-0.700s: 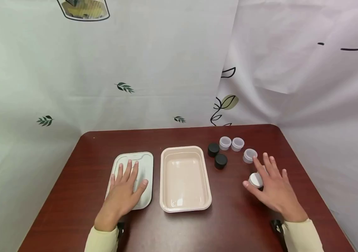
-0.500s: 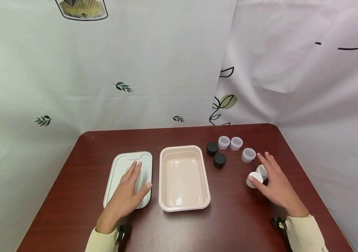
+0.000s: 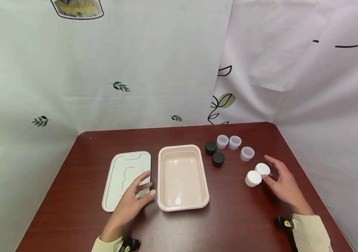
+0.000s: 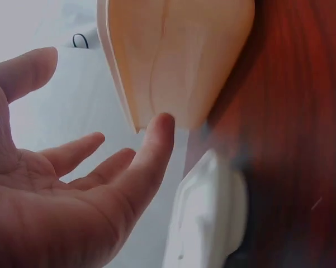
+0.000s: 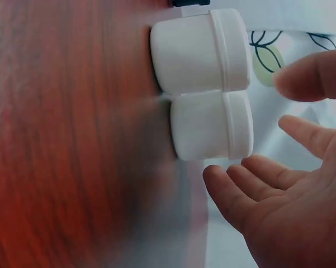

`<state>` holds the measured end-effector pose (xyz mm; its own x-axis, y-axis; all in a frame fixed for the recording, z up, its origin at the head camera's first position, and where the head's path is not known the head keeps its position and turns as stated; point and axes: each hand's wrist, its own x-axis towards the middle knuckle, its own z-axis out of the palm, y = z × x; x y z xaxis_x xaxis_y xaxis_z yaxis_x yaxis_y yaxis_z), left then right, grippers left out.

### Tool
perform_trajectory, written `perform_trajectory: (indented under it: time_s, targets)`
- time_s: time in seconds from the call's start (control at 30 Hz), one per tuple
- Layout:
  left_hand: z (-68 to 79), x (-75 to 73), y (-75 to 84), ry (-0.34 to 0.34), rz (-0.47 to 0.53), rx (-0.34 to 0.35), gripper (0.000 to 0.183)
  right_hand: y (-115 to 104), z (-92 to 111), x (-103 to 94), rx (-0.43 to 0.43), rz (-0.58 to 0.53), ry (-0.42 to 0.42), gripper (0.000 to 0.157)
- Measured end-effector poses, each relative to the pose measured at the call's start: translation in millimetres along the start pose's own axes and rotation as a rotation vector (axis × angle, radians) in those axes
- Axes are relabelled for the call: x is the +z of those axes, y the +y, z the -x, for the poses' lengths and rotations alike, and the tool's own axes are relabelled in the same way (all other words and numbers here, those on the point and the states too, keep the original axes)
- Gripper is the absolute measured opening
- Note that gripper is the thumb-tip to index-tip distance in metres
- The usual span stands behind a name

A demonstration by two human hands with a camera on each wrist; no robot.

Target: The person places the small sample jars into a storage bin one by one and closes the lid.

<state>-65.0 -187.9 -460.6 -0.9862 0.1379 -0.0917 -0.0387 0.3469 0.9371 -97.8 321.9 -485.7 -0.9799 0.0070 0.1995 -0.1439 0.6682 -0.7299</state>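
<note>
In the head view my left hand (image 3: 130, 204) hovers over the near right corner of a flat pale lid (image 3: 114, 182), fingers spread and loosely bent, holding nothing. Just right of it lies a beige rectangular container (image 3: 183, 175); the left wrist view shows the index fingertip overlapping that container's wall (image 4: 179, 61). Two white screw-top jars (image 3: 253, 178) stand side by side, upright and touching. My right hand (image 3: 287, 187) is at their right side with relaxed fingers, thumb apart from the forefinger. Seen from the right wrist, its fingertips (image 5: 215, 176) come close to the nearer jar (image 5: 207, 125).
Behind the white jars stand several small translucent jars (image 3: 247, 154) near the table's back right. Two black jars (image 3: 218, 160) sit between them and the beige container. A printed cloth (image 3: 153, 70) hangs behind the dark red table (image 3: 197, 231).
My left hand has slid right and nearer, off the lid's middle, toward the beige container. My right hand has drawn right, uncovering both white jars, its fingers bending more.
</note>
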Motion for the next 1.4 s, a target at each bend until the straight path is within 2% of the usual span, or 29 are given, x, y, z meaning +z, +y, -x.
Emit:
perform_trajectory:
  time_s: [0.13, 0.33, 0.5, 0.67, 0.87, 1.07, 1.23, 1.33, 1.4]
  targets:
    - [7.3, 4.8, -4.6, -0.054, 0.106, -0.019, 0.077, 3, 0, -0.5, 0.032, -0.044, -0.003, 0.068]
    - [13.3, 13.2, -12.2, -0.104, 0.260, -0.011, 0.088, 8, 2, -0.4, 0.073, -0.072, -0.010, 0.065]
    - [14.5, 20.0, -19.0, -0.194, 0.421, 0.005, 0.095, 14, 4, 3.0, 0.138, -0.140, -0.037, 0.066]
    - [14.6, 25.7, -22.1, -0.241, 0.505, -0.027, 0.096, 18, 4, 7.5, 0.157, -0.143, -0.037, 0.065]
    - [15.4, 29.9, -23.1, -0.235, 0.550, -0.061, 0.097, 18, 4, 6.7, 0.168, -0.101, -0.041, 0.063]
    - [14.5, 31.0, -23.2, -0.239, 0.518, -0.045, 0.094, 8, 1, -4.9, 0.146, -0.063, 0.054, 0.061]
    - [15.2, 31.1, -22.3, -0.239, 0.501, -0.035, 0.093, -17, -12, -14.6, 0.072, -0.106, 0.133, 0.063]
    - [16.9, 30.4, -20.6, -0.228, 0.499, -0.050, 0.094, -40, -23, -10.5, 0.013, -0.165, 0.121, 0.062]
    - [18.1, 29.9, -19.4, -0.219, 0.496, -0.065, 0.095, -56, -31, -4.0, -0.022, -0.211, 0.081, 0.060]
